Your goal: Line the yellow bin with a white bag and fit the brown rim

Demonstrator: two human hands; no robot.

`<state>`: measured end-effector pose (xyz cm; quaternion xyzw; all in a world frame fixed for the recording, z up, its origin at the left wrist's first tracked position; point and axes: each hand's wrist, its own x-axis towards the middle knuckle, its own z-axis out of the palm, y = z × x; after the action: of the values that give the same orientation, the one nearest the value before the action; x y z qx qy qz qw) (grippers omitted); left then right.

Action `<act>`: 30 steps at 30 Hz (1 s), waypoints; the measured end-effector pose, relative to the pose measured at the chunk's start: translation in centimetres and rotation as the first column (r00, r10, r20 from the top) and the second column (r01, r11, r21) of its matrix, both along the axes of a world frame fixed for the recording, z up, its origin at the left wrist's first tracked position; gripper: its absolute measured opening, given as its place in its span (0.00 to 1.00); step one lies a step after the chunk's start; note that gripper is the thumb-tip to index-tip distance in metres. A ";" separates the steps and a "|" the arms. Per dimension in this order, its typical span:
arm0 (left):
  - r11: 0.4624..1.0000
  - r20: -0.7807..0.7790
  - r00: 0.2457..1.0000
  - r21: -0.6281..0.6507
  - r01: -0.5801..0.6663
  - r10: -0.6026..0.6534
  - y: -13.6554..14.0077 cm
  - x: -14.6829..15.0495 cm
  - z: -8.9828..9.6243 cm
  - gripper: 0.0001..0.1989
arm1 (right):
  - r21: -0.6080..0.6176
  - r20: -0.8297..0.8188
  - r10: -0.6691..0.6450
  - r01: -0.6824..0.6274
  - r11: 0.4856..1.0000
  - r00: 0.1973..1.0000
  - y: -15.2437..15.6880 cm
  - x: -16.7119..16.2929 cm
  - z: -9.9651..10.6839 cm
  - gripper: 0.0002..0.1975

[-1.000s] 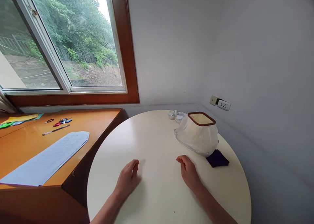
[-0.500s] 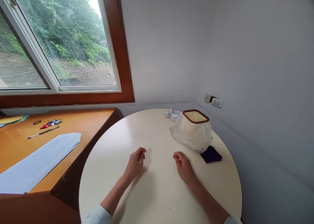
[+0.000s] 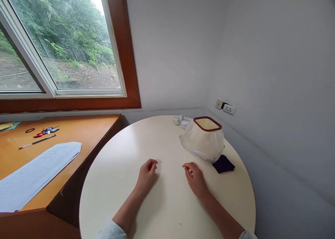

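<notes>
My left hand [image 3: 148,172] is over the middle of the round white table [image 3: 112,176], its fingers loosely curled in towards the thumb and nothing visible in them. Facing it across a gap, my right hand [image 3: 195,178] is also half curled and appears to hold nothing. Just beyond the right hand is a whitish container [image 3: 202,143] with a brown squarish rim, wrapped in thin translucent plastic like a bin in a bag. A folded dark purple cloth [image 3: 223,164] lies against its near right side; neither hand touches these.
Crumpled clear plastic bundles [image 3: 181,121] lie behind the container. On the left, an orange-brown desk [image 3: 91,127] carries paper sheets [image 3: 49,169], a pen [image 3: 37,141] and a bunch of keys [image 3: 48,130]. A wall socket [image 3: 229,109] is beyond the table, beside a window.
The view has shifted slightly, so the desk and table sit a little further left. Both hands stay nearly in place, with the fingers reaching slightly closer together.
</notes>
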<state>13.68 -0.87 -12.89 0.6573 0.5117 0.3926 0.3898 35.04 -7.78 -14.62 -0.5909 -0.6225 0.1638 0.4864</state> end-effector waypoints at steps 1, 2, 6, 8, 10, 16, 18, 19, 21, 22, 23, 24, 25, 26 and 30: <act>1.000 -0.001 1.000 0.001 -0.001 0.001 0.0 0.0 0.0 0.11 | 0.002 0.003 -0.002 0.002 1.000 1.000 0.0 0.0 0.0 0.11; 1.000 -0.001 1.000 0.003 -0.003 0.003 -0.1 0.1 0.0 0.11 | 0.005 0.006 -0.002 0.002 1.000 1.000 -0.1 0.0 0.0 0.11; 1.000 0.000 1.000 0.017 -0.014 0.015 -0.2 0.1 0.2 0.11 | 0.019 0.015 0.001 -0.001 1.000 1.000 -0.2 -0.1 -0.3 0.11; 0.999 0.003 1.000 0.029 -0.020 0.020 -0.2 0.1 0.4 0.11 | 0.033 0.026 0.015 -0.016 0.999 1.000 -0.1 0.0 -0.3 0.11; 0.998 0.009 1.000 0.047 -0.028 0.028 0.0 0.2 0.5 0.10 | 0.089 0.060 0.034 -0.040 0.995 0.998 0.4 0.5 0.3 0.12; 0.994 0.035 0.998 0.088 -0.060 0.057 0.3 0.2 0.9 0.08 | 0.309 0.321 -0.099 -0.005 0.951 0.942 4.0 4.8 7.2 0.13; 0.994 0.042 0.997 0.089 -0.067 0.064 0.4 0.1 0.8 0.08 | 0.245 0.498 -0.223 0.111 0.963 0.838 5.8 7.0 9.9 0.15; 0.994 0.046 0.997 0.088 -0.070 0.066 0.4 0.0 0.8 0.08 | 0.170 0.596 -0.268 0.208 0.963 0.757 6.7 8.0 11.0 0.16; 0.994 0.052 0.996 0.084 -0.071 0.067 0.4 -0.1 0.7 0.10 | 0.110 0.645 -0.278 0.274 0.955 0.712 8.4 9.8 12.6 0.14; 0.994 0.054 0.996 0.082 -0.069 0.065 0.4 -0.1 0.7 0.10 | 0.066 0.669 -0.261 0.293 0.954 0.696 9.0 10.5 13.0 0.13; 0.994 0.056 0.996 0.080 -0.068 0.063 0.4 -0.1 0.6 0.11 | 0.025 0.684 -0.236 0.301 0.953 0.691 9.6 11.1 13.2 0.13; 0.995 0.057 0.996 0.080 -0.067 0.062 0.4 -0.1 0.7 0.12 | -0.017 0.699 -0.209 0.308 0.951 0.684 10.0 11.5 13.3 0.14; 0.994 0.058 0.996 0.082 -0.066 0.062 0.3 -0.1 0.7 0.13 | -0.055 0.712 -0.185 0.316 0.947 0.677 10.3 11.8 13.2 0.15; 0.994 0.058 0.996 0.084 -0.067 0.062 0.2 -0.1 0.8 0.13 | -0.083 0.721 -0.168 0.324 0.942 0.672 10.4 11.9 13.1 0.16; 0.994 0.058 0.997 0.088 -0.056 0.051 -0.1 0.0 1.2 0.13 | -0.121 0.729 -0.146 0.337 0.934 0.669 9.9 11.2 12.8 0.19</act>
<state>13.66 -0.97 -11.73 0.6489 0.5001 0.4438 0.3632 46.20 2.08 -1.79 -0.7410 -0.6512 -0.0668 0.1497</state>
